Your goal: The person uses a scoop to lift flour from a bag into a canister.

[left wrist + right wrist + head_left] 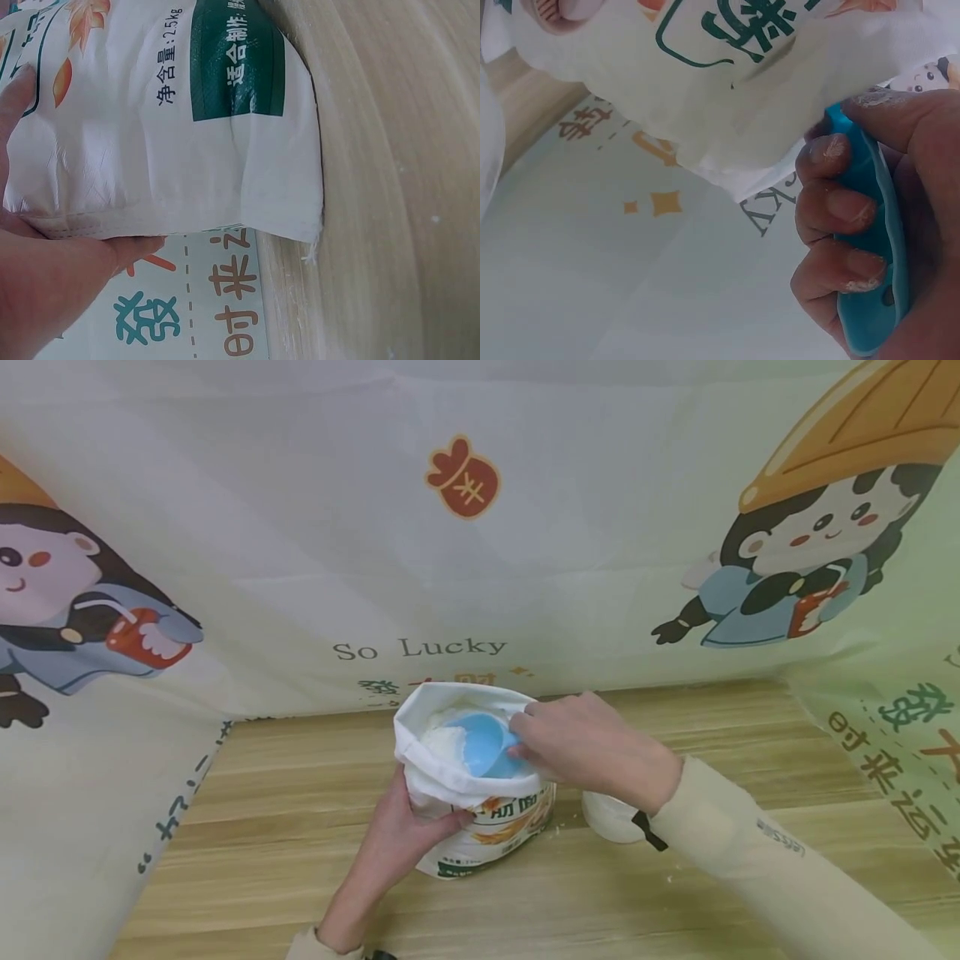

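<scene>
An open white flour bag [487,818] with green print and a rolled-down rim stands on the table, white powder [444,747] inside it. My left hand [408,827] grips the bag's left side, thumb across the front and fingers behind. In the left wrist view the bag's lower part [202,150] shows its printed label. My right hand [581,743] holds a blue scoop [483,745] in the bag's mouth, with powder at the scoop's edge. Seen from the right wrist, curled fingers wrap the scoop's blue handle [870,255], and powder dusts the fingertips.
A white rounded container [609,817] stands right of the bag, partly hidden beneath the right wrist. Small white specks lie on the wood-grain table [300,793]. Printed cloth walls [315,527] rise behind and at both sides.
</scene>
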Action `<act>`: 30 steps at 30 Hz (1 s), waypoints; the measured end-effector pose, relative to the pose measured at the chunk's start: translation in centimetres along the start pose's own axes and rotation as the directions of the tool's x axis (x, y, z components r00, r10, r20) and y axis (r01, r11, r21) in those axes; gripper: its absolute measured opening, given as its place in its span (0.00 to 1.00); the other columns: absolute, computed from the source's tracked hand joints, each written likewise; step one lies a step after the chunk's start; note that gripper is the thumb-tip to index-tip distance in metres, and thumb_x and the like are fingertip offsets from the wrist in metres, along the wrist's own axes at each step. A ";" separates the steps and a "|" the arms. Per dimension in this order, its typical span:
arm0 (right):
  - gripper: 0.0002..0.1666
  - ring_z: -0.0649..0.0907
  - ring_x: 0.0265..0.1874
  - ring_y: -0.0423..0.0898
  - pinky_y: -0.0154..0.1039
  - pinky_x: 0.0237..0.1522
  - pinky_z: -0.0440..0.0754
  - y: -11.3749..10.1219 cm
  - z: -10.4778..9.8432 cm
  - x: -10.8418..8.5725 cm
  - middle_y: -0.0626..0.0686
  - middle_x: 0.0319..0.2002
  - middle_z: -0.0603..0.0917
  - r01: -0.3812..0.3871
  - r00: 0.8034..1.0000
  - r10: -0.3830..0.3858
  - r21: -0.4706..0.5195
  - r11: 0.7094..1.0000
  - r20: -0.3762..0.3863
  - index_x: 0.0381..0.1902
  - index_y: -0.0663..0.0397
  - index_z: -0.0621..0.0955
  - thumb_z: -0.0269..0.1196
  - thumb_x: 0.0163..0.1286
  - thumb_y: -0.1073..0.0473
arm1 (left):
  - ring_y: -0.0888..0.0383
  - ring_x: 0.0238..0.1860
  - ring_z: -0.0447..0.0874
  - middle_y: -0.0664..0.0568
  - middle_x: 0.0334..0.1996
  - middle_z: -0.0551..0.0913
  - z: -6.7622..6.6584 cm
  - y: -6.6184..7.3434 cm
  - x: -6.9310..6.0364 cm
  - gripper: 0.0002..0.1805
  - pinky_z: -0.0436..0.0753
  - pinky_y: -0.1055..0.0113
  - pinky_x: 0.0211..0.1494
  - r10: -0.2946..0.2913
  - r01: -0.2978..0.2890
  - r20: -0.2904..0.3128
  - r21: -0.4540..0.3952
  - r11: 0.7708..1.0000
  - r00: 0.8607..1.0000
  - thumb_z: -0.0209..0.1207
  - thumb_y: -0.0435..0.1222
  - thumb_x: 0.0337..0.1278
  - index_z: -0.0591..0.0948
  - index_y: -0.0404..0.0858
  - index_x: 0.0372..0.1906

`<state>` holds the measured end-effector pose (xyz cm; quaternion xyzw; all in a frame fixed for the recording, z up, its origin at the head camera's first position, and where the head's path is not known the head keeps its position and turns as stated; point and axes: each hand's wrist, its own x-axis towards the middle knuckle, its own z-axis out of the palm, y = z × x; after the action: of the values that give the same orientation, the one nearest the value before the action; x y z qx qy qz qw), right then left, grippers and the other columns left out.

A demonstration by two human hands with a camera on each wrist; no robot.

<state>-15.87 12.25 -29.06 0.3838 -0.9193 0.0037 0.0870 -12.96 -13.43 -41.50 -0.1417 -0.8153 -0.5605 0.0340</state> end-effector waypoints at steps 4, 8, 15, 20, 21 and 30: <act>0.14 0.72 0.20 0.41 0.36 0.18 0.70 0.3 0.4 -0.2 0.43 0.26 0.76 -0.017 1.000 0.017 0.053 0.998 0.006 0.37 0.50 0.81 0.66 0.74 0.46 | 0.49 0.66 0.75 0.57 0.67 0.74 0.0 0.1 0.0 0.62 0.75 0.41 0.67 -0.005 0.005 0.000 0.003 1.000 1.000 0.81 0.38 0.45 0.54 0.62 0.81; 0.14 0.72 0.20 0.41 0.35 0.18 0.70 0.5 0.8 -0.5 0.42 0.27 0.76 -0.006 1.000 0.008 0.069 0.998 -0.028 0.37 0.49 0.81 0.67 0.74 0.47 | 0.48 0.66 0.74 0.55 0.68 0.74 0.0 0.0 0.0 0.60 0.74 0.41 0.67 -0.010 0.010 -0.007 -0.003 1.000 1.000 0.81 0.37 0.45 0.56 0.60 0.80; 0.13 0.74 0.22 0.41 0.34 0.19 0.72 1.0 1.6 -0.8 0.44 0.32 0.81 0.007 0.998 -0.001 0.104 0.995 -0.061 0.42 0.50 0.83 0.67 0.73 0.47 | 0.47 0.65 0.75 0.52 0.67 0.75 0.0 -0.1 -0.1 0.59 0.74 0.41 0.68 -0.015 0.015 -0.022 0.000 1.000 1.000 0.81 0.37 0.44 0.57 0.56 0.79; 0.14 0.75 0.24 0.40 0.34 0.22 0.75 1.2 2.0 -1.0 0.45 0.34 0.83 0.000 0.998 0.010 0.155 0.988 -0.066 0.44 0.51 0.83 0.66 0.74 0.47 | 0.47 0.65 0.76 0.51 0.66 0.76 0.0 -0.1 -0.1 0.56 0.74 0.41 0.68 -0.036 0.036 -0.021 0.002 0.999 0.999 0.81 0.36 0.45 0.59 0.53 0.78; 0.14 0.76 0.25 0.40 0.34 0.23 0.75 1.2 2.1 -1.1 0.45 0.34 0.83 0.000 0.997 0.012 0.165 0.986 -0.071 0.44 0.51 0.83 0.66 0.74 0.48 | 0.47 0.65 0.76 0.51 0.66 0.76 0.1 -0.1 -0.1 0.55 0.74 0.41 0.68 -0.040 0.040 -0.022 0.002 0.999 0.999 0.81 0.36 0.45 0.60 0.53 0.77; 0.11 0.72 0.23 0.38 0.32 0.22 0.71 1.2 3.4 -1.6 0.42 0.30 0.77 0.011 0.988 0.021 0.200 0.980 -0.155 0.37 0.48 0.80 0.65 0.75 0.48 | 0.47 0.64 0.76 0.49 0.65 0.77 0.1 0.0 -0.1 0.54 0.74 0.45 0.67 -0.057 0.058 -0.039 0.017 0.998 0.998 0.81 0.34 0.43 0.62 0.49 0.76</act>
<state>-16.20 13.97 -32.58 0.3868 -0.9056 0.1267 0.1197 -12.83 -13.36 -41.62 -0.1069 -0.8233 -0.5563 0.0350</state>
